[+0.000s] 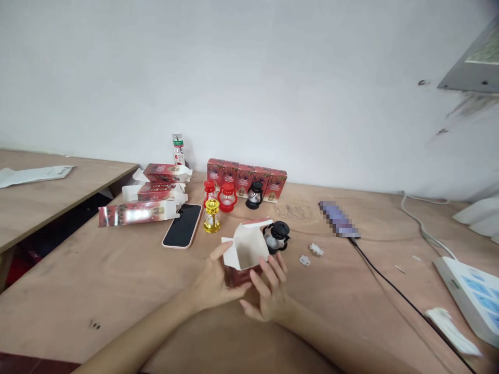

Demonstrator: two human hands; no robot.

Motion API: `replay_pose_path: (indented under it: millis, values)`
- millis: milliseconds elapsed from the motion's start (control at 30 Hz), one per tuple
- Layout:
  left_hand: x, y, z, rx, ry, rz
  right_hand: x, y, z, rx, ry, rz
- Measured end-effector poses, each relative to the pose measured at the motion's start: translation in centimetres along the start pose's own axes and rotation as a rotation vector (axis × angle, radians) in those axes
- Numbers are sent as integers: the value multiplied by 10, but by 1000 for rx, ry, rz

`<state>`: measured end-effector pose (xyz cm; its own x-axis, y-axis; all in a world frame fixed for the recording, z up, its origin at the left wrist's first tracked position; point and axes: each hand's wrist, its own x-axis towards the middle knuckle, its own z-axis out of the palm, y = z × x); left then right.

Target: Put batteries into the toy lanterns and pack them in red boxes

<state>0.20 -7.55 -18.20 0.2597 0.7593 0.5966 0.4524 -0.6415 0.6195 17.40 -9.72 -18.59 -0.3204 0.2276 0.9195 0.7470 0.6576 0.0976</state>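
My left hand (212,283) grips a small red cardboard box (249,246), thumb and fingers around its left side. The box's top gapes toward me with its flaps out, showing a bare white inside. On the other side, my right hand (271,293) has its fingers stretched out against the box's right edge. A black mini lantern (276,236) stands just behind the right fingertips. Farther back are a gold mini lantern (212,216), two red mini lanterns (227,197) and another black mini lantern (254,195).
Several closed red boxes (245,179) line the wall. Unfolded boxes (136,213) lie at left beside a phone (182,226); a bottle (178,149) stands behind. Rightward are small white pieces (315,249), a second phone (338,219) on a black cable, and a white case (468,296).
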Motion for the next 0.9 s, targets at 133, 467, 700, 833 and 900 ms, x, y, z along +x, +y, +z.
replay_pose_path:
  millis: [133,467,700,833,900]
  values:
    - [0,-7,1,-16,-168,42,2,1,1,-156,-34,41]
    - [16,-25,-6,-39,-84,-29,15,53,-5,-182,-42,316]
    - [17,-24,-7,-81,-131,14,8,80,-5,104,-124,565]
    - [17,-19,-4,-100,-84,35,43,79,-32,251,152,633]
    - [17,-17,-2,-151,-99,46,72,71,-49,398,190,623]
